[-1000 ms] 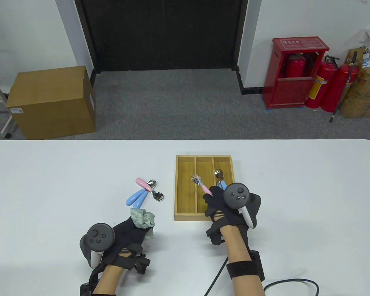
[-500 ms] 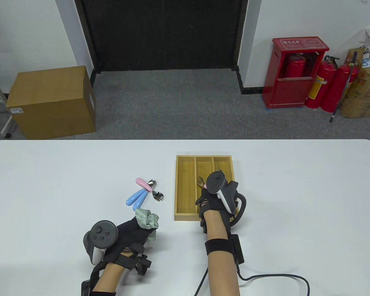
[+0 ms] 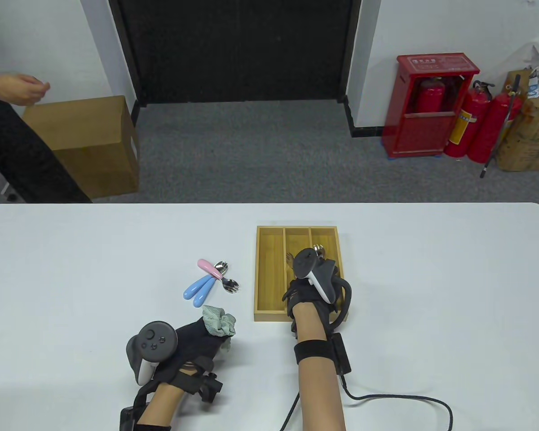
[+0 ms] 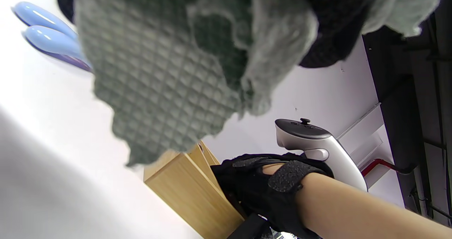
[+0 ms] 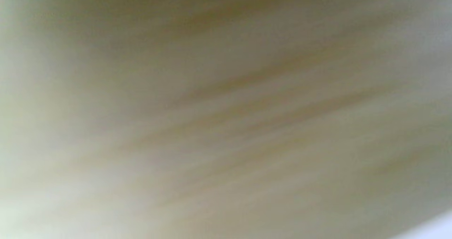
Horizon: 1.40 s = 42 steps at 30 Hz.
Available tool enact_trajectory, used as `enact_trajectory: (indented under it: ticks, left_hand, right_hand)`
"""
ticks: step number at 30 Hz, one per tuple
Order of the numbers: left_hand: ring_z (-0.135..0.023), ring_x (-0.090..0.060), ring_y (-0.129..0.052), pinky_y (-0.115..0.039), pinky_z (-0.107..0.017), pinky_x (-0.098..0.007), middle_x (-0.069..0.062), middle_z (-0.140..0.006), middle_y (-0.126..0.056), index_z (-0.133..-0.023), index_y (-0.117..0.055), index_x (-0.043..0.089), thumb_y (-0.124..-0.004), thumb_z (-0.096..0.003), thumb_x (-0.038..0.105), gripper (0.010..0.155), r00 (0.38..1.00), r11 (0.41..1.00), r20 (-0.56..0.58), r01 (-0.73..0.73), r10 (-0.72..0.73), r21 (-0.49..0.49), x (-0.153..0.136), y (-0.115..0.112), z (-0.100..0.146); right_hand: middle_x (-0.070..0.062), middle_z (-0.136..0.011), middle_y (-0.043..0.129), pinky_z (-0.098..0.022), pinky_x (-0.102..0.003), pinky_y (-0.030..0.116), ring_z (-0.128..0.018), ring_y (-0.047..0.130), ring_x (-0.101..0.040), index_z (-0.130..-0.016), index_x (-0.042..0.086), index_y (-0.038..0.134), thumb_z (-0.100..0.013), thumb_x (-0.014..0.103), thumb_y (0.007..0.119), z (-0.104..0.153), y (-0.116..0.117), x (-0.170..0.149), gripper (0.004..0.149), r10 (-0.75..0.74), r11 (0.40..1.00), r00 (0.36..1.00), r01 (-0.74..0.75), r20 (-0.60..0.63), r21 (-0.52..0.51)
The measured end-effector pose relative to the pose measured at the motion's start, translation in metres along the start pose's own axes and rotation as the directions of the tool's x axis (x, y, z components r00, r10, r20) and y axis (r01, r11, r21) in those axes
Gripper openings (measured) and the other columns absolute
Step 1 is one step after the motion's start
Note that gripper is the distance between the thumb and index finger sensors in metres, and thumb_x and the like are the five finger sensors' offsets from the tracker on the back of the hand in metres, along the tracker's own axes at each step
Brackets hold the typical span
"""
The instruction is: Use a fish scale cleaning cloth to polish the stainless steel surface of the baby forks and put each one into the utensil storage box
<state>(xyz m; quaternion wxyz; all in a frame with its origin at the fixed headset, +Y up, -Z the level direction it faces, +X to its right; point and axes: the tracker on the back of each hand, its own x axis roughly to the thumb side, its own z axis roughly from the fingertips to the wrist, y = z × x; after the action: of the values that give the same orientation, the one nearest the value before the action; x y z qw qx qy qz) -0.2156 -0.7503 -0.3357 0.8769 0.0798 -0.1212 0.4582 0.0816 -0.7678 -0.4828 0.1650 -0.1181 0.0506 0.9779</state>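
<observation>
A wooden utensil box [image 3: 257,274] with three compartments stands mid-table. My right hand [image 3: 296,285] reaches down into its middle compartment. The tracker hides the fingers, and the tines of the pink-handled fork [image 3: 289,259] they hold stick out beyond them. The head of another fork [image 3: 318,247] shows in the right compartment. My left hand [image 3: 213,327] grips the bunched grey-green cloth [image 3: 219,319] near the table's front, apart from the box. A pink fork [image 3: 209,268] and two blue forks [image 3: 200,287] lie left of the box. The left wrist view shows the cloth [image 4: 169,73], blue handles [image 4: 46,37], box [image 4: 190,193] and right hand [image 4: 254,186]. The right wrist view is a wood-coloured blur.
A person's arm and hand [image 3: 13,90] show beyond the table's far left, by a cardboard box [image 3: 99,143] on the floor. A black cable [image 3: 386,399] trails from my right wrist across the table's front.
My right hand brought the pink-handled fork down from above the box into the middle compartment. My left hand drifted slightly right with the cloth. A person came into view at far left.
</observation>
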Motion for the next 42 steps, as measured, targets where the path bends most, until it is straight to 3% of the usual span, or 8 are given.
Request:
enact_trajectory:
  ticks: [12,19,25,28,33,37,39,42]
  left_hand:
    - [-0.051,-0.026,-0.107,-0.076,-0.057,-0.055,-0.002,-0.055,-0.108,-0.078,-0.090,0.013,-0.091,-0.0434,0.051,0.051,1.000,1.000,-0.014,-0.002,0.002,-0.006,0.001,-0.002,0.000]
    - [-0.052,-0.027,-0.107,-0.076,-0.057,-0.055,-0.002,-0.055,-0.108,-0.079,-0.090,0.013,-0.091,-0.0434,0.051,0.052,1.000,1.000,-0.014,-0.011,0.011,-0.006,0.001,0.000,0.001]
    - [-0.055,-0.028,-0.106,-0.074,-0.058,-0.056,-0.003,-0.058,-0.108,-0.080,-0.089,0.013,-0.090,-0.0440,0.051,0.053,0.998,0.998,-0.020,-0.064,0.064,-0.004,0.000,0.005,0.004]
    - [-0.058,-0.028,-0.105,-0.073,-0.060,-0.056,-0.003,-0.061,-0.107,-0.082,-0.088,0.014,-0.089,-0.0443,0.052,0.054,0.991,0.990,-0.003,-0.130,0.130,-0.054,0.000,0.006,0.005]
    - [-0.069,-0.030,-0.100,-0.068,-0.063,-0.059,-0.004,-0.072,-0.103,-0.089,-0.082,0.016,-0.087,-0.0465,0.050,0.055,0.972,0.962,0.016,-0.228,0.232,-0.148,0.003,0.003,0.005]
    - [-0.079,-0.033,-0.093,-0.062,-0.067,-0.062,-0.006,-0.082,-0.096,-0.096,-0.075,0.017,-0.082,-0.0479,0.043,0.055,0.965,0.938,0.028,-0.245,0.259,-0.243,0.007,-0.002,0.005]
    - [-0.083,-0.033,-0.091,-0.060,-0.068,-0.063,-0.004,-0.085,-0.094,-0.098,-0.072,0.018,-0.080,-0.0483,0.041,0.055,0.968,0.926,0.037,-0.225,0.247,-0.303,0.010,-0.006,0.005]
    - [-0.085,-0.034,-0.088,-0.059,-0.068,-0.064,-0.005,-0.088,-0.092,-0.099,-0.071,0.019,-0.080,-0.0486,0.041,0.056,0.966,0.913,0.036,-0.227,0.254,-0.339,0.013,-0.011,0.007]
  right_hand:
    - [-0.022,-0.106,0.047,-0.063,-0.067,0.044,-0.094,0.043,-0.051,-0.081,0.006,0.082,-0.039,0.033,0.086,0.001,-0.004,-0.006,0.050,-0.053,0.999,0.998,0.053,0.039,0.003]
    - [-0.023,-0.105,0.050,-0.062,-0.067,0.047,-0.093,0.047,-0.052,-0.080,0.007,0.083,-0.039,0.031,0.085,0.010,-0.014,-0.016,0.048,-0.156,0.988,0.985,0.156,0.081,0.004]
    - [-0.024,-0.103,0.054,-0.061,-0.067,0.051,-0.091,0.052,-0.053,-0.080,0.006,0.083,-0.040,0.032,0.085,0.030,-0.038,-0.027,0.048,-0.255,0.964,0.954,0.264,0.160,-0.038]
    - [-0.024,-0.103,0.056,-0.060,-0.067,0.052,-0.090,0.054,-0.053,-0.080,0.007,0.083,-0.040,0.032,0.085,0.045,-0.055,-0.031,0.048,-0.304,0.945,0.927,0.322,0.218,-0.052]
    - [-0.025,-0.100,0.062,-0.058,-0.067,0.057,-0.087,0.061,-0.053,-0.080,0.008,0.083,-0.040,0.033,0.084,0.076,-0.076,-0.036,0.047,-0.456,0.869,0.817,0.494,0.353,-0.020]
    - [-0.026,-0.100,0.063,-0.057,-0.067,0.058,-0.085,0.063,-0.054,-0.083,0.009,0.082,-0.041,0.032,0.085,0.102,-0.077,-0.033,0.048,-0.583,0.785,0.645,0.605,0.494,0.136]
    - [-0.026,-0.101,0.061,-0.057,-0.067,0.057,-0.086,0.062,-0.054,-0.087,0.011,0.079,-0.041,0.031,0.085,0.116,-0.074,-0.029,0.050,-0.586,0.782,0.576,0.586,0.570,0.212]
    - [-0.026,-0.103,0.058,-0.058,-0.067,0.056,-0.088,0.061,-0.053,-0.093,0.015,0.073,-0.041,0.032,0.086,0.128,-0.071,-0.021,0.056,-0.553,0.817,0.540,0.499,0.634,0.289]
